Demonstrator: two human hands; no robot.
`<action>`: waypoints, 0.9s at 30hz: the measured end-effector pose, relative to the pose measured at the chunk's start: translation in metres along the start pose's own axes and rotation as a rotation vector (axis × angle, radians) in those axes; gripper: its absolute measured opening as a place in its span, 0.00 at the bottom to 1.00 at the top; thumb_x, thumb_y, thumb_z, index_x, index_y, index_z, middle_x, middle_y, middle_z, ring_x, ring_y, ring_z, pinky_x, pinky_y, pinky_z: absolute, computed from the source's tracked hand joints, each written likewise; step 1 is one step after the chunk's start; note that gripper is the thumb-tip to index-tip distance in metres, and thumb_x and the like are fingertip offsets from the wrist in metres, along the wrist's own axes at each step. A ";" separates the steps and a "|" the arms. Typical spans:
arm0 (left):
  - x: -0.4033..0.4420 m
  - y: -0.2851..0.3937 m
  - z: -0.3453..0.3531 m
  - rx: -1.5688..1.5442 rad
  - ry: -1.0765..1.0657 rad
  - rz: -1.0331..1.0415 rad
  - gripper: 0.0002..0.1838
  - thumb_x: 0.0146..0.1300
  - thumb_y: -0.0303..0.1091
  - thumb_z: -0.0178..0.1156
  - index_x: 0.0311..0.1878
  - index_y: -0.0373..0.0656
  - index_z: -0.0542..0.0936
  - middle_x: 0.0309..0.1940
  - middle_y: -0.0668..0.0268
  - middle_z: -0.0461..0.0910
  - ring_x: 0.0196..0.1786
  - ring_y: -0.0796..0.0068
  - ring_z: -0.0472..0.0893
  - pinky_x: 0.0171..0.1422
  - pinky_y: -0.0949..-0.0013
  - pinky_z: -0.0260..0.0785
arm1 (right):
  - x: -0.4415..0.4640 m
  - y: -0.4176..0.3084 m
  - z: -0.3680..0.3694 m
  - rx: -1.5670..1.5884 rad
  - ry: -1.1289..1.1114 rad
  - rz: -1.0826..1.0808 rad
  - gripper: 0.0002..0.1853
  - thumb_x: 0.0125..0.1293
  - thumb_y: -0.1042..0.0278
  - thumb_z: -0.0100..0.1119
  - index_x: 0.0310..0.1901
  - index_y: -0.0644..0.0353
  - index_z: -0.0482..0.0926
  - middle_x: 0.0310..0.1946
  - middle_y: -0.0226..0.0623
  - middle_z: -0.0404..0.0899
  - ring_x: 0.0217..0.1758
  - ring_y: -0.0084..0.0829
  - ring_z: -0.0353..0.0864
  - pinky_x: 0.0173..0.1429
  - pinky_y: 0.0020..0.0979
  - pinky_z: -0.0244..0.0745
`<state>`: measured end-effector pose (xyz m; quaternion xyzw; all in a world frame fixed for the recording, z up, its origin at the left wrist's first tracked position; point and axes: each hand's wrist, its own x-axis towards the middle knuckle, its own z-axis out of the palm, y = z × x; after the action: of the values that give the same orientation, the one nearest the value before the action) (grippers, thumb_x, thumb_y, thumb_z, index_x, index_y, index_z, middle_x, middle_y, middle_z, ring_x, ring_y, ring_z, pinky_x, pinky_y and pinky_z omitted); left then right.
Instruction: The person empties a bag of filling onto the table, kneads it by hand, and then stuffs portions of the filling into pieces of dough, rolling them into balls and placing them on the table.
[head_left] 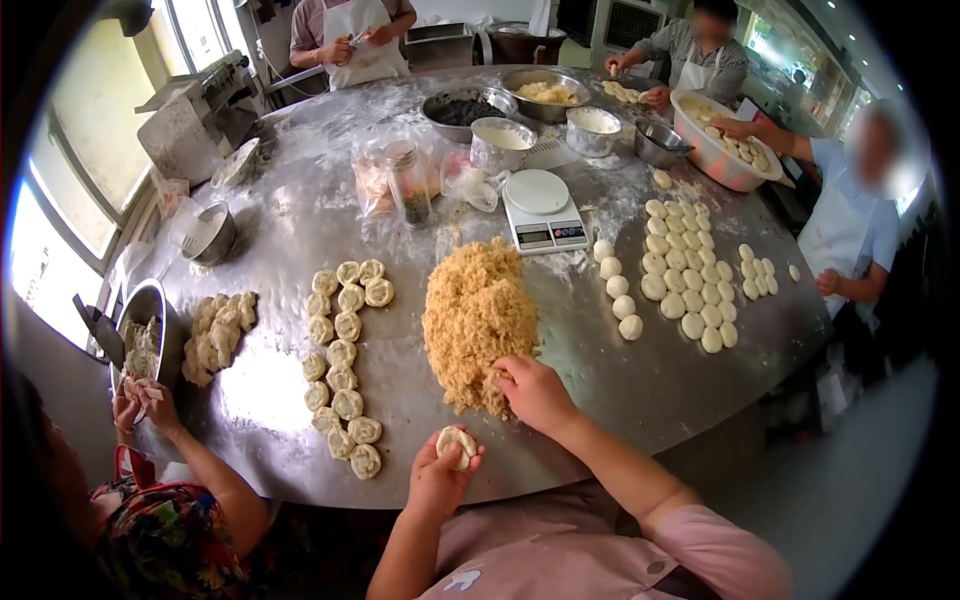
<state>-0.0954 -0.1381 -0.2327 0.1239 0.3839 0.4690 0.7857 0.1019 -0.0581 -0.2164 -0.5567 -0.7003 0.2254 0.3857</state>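
Note:
My left hand (437, 474) is closed around a flattened round of dough (455, 447), the thumb pressing on its top, just off the table's near edge. With bent fingers, my right hand (533, 393) grips crumbly filling at the lower right side of a large yellow-brown heap of filling (478, 315). How much filling sits in those fingers is partly hidden. Left of the heap, several shaped dough rounds (342, 380) with pleated tops lie in crooked columns. On the heap's right stands a short row of smooth dough balls (619, 286).
A white digital scale (541, 192) stands beyond the heap, near a glass jar (408, 185) and metal bowls (502, 143). More dough balls (690, 265) cover the steel table's (590, 380) right. Co-workers stand around it; one's hands (146, 402) work dough at left beside a metal bowl (172, 330).

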 end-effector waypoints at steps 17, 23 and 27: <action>0.036 0.008 0.036 -0.206 -0.037 0.179 0.19 0.76 0.42 0.45 0.63 0.41 0.65 0.58 0.60 0.71 0.61 0.64 0.72 0.67 0.60 0.64 | -0.008 -0.039 0.022 0.275 -0.115 0.056 0.11 0.59 0.78 0.65 0.45 0.63 0.80 0.35 0.37 0.81 0.35 0.29 0.81 0.40 0.29 0.77; 0.039 0.004 0.029 -0.132 -0.020 0.216 0.17 0.74 0.33 0.49 0.63 0.42 0.65 0.56 0.62 0.73 0.59 0.69 0.74 0.65 0.61 0.67 | -0.007 -0.043 0.015 0.263 -0.151 -0.013 0.10 0.59 0.79 0.64 0.43 0.59 0.84 0.35 0.39 0.79 0.35 0.34 0.80 0.40 0.30 0.77; 0.033 0.008 0.028 -0.135 -0.013 0.180 0.17 0.73 0.30 0.50 0.63 0.41 0.67 0.56 0.61 0.73 0.57 0.65 0.76 0.63 0.62 0.70 | -0.002 -0.035 0.001 0.207 -0.098 0.044 0.10 0.60 0.79 0.63 0.43 0.60 0.84 0.36 0.40 0.81 0.35 0.34 0.82 0.40 0.29 0.78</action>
<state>-0.0713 -0.1014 -0.2256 0.1079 0.3338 0.5618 0.7492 0.0801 -0.0693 -0.1915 -0.5173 -0.6790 0.3320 0.4014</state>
